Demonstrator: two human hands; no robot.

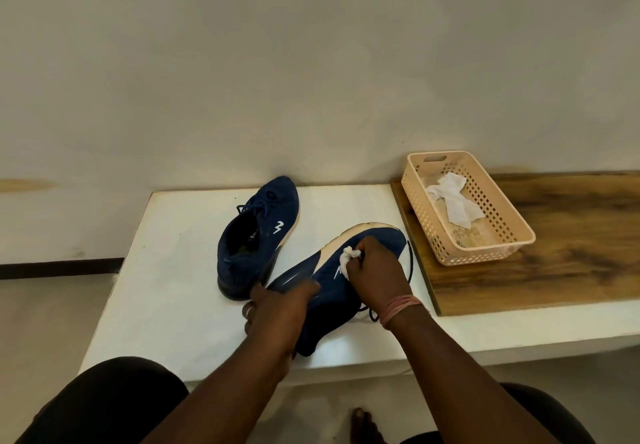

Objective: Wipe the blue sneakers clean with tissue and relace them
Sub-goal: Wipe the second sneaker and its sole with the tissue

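Observation:
Two blue sneakers sit on a white table [166,270]. The far sneaker [256,239] stands upright, laced, toe pointing away. The near sneaker [381,246] lies tipped on its side, its white sole edge turned up and away. My left hand [277,308] grips its heel end. My right hand [377,270] pinches a crumpled white tissue [348,256] and presses it against the sneaker's side near the white logo. A dark lace [410,263] hangs loose beside my right wrist.
A peach plastic basket [512,229] with used white tissues [453,201] stands on a wooden board [571,270] at the right. A wall runs right behind the table. My knees and a bare foot show below the table's front edge.

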